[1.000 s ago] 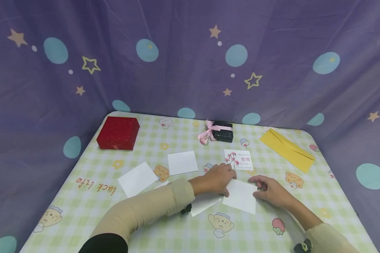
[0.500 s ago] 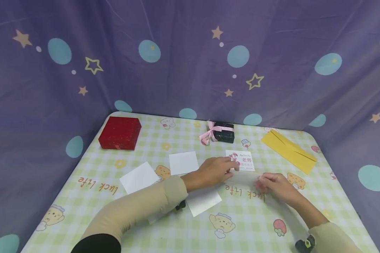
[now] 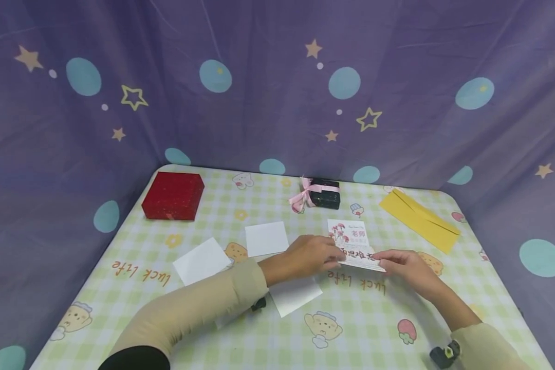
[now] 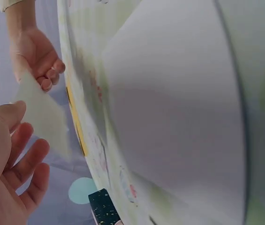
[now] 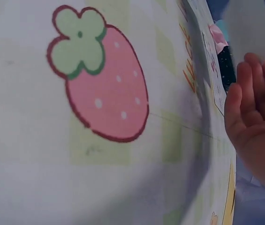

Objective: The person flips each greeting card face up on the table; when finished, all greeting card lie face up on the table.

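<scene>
A white card with dark printed characters (image 3: 362,260) is held tilted above the tablecloth. My left hand (image 3: 305,256) pinches its left end, while the thumb and fingers of my right hand (image 3: 409,270) pinch the opposite end. In the left wrist view the card (image 4: 45,117) spans the space between both hands, its pale back showing. The right wrist view catches only part of the card (image 5: 253,30) beyond the right fingers. Just behind it lies a card with red flowers and pink characters (image 3: 357,230), its lower part overlapped by the held one.
Several blank white cards, including one farther back (image 3: 267,239), lie left of and under my left forearm. A red box (image 3: 173,196) stands at the back left, a black box with pink ribbon (image 3: 325,193) at the back, and a yellow envelope (image 3: 420,221) at right.
The card lay blank side up on the cloth between my hands. Both hands have lifted and turned it, and its printed side now faces the head camera.
</scene>
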Demonstrator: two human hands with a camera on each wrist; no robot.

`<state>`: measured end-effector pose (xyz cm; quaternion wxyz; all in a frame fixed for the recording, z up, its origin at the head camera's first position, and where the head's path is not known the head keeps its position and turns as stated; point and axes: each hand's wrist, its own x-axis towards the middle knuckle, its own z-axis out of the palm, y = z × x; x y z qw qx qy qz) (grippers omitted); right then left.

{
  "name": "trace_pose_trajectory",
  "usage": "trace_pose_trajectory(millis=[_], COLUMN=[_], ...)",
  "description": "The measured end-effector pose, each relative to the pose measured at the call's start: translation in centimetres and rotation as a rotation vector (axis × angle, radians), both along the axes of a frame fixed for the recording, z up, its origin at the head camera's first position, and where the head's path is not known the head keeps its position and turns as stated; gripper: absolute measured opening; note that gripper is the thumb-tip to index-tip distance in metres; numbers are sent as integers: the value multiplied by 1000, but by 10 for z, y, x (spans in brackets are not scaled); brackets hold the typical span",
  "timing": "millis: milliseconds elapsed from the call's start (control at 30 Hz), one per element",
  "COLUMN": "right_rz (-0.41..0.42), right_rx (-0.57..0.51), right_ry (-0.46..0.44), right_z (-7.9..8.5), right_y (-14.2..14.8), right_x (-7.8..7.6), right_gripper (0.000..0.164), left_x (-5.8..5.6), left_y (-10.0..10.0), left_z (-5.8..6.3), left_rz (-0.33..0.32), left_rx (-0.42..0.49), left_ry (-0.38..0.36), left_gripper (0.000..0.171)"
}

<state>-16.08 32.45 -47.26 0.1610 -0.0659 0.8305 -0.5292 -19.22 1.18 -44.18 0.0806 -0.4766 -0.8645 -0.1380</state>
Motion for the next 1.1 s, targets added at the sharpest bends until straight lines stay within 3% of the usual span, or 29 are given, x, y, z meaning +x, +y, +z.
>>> trace_pose_trajectory(millis=[133, 300, 500, 667, 1100], right_rz=[11, 124, 182, 221, 248], right_rx=[102, 162, 213, 250, 296], right_ry=[28, 75, 103, 111, 131], right_z=[-4, -7, -11, -13, -11], right_y=[-3, -1, 2, 2, 0], right_x=[-1, -2, -2, -4, -7], right_gripper=[47, 62, 63, 64, 60], left_x=[4, 11, 13, 14, 11], left_y=[0, 4, 10, 16, 21], left_z=[-5, -12, -20, -26, -29], left_rz=[-28, -36, -46, -54, -73], left_rx=[-49, -119, -190, -235, -277], left_ry=[33, 61, 93, 50, -12], left_gripper=[20, 19, 18, 17, 21])
